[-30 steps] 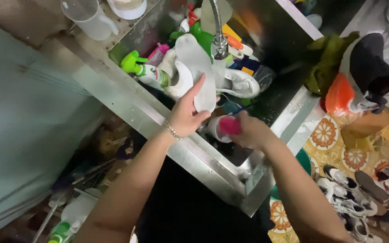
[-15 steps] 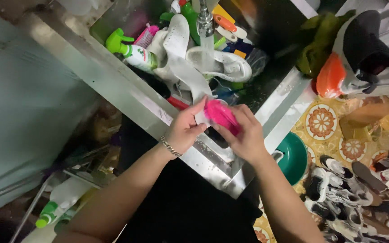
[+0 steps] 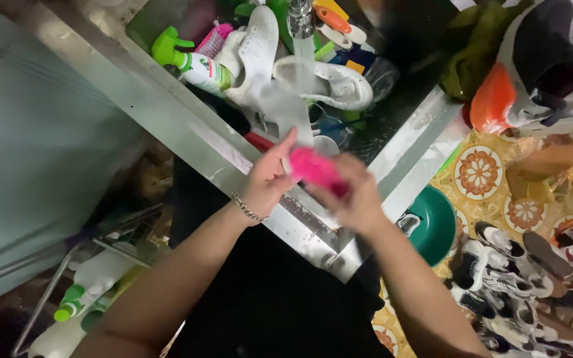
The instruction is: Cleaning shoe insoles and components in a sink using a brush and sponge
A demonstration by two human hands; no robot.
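Note:
My left hand [image 3: 268,180] holds a white shoe insole [image 3: 285,113] upright over the metal sink [image 3: 167,113]. In my right hand [image 3: 355,195] is a pink brush [image 3: 316,167], pressed against the lower end of the insole. Both hands are blurred by motion. Behind them in the sink lie two white sneakers [image 3: 329,83] under the tap [image 3: 300,18], next to a spray bottle with a green trigger [image 3: 187,59] and another pink brush [image 3: 212,40].
A green basin [image 3: 436,225] sits on the patterned floor at the right, beside several pairs of shoes [image 3: 525,278]. An orange and black shoe [image 3: 518,73] rests on the counter at upper right. Bottles with green caps [image 3: 77,305] lie at lower left.
The insole and brush have come closer to the sink's front edge. My right hand with the pink brush has moved up against the insole, and my view has shifted slightly toward the sink.

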